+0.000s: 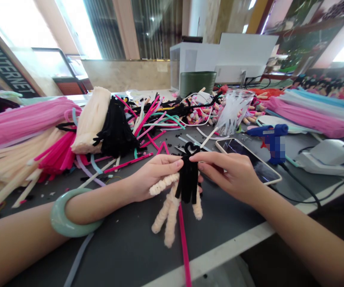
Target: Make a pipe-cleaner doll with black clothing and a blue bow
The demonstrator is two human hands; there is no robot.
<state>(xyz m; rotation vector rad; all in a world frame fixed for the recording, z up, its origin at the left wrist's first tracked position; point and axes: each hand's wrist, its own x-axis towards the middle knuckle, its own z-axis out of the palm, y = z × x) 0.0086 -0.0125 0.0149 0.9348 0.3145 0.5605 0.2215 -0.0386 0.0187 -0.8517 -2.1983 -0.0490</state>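
My left fingers and right fingers clamp a black-and-cream fuzzy pipe-cleaner doll from both sides, its long axis upright, cream legs pointing down toward the near edge of the grey desk.

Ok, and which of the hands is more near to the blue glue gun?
Right. The right hand is below and left of the glue gun, not touching it. The left hand is farther left, past the pipe-cleaner figure that both hands hold.

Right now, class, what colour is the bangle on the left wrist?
The bangle is pale green, clearest in the head view.
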